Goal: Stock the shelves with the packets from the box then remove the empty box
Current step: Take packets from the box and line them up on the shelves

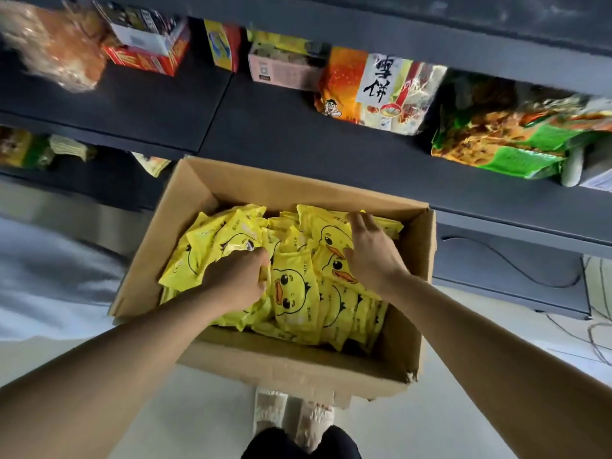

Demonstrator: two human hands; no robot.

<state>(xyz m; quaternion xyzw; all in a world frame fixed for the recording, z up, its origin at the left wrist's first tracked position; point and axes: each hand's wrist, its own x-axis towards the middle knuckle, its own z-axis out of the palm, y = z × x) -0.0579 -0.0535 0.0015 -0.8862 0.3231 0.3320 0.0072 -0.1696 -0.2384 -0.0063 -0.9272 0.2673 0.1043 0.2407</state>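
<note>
Both bare arms reach forward and down into the box (410,293). The left hand (236,279) is at the left side of the box, knuckles up, its fingers curled tight in a grip on the yellow packets (294,293). The right hand (371,253) is at the right side of the box, fingers spread and mostly straight, resting flat on the packets. The two hands are near each other but apart.
</note>
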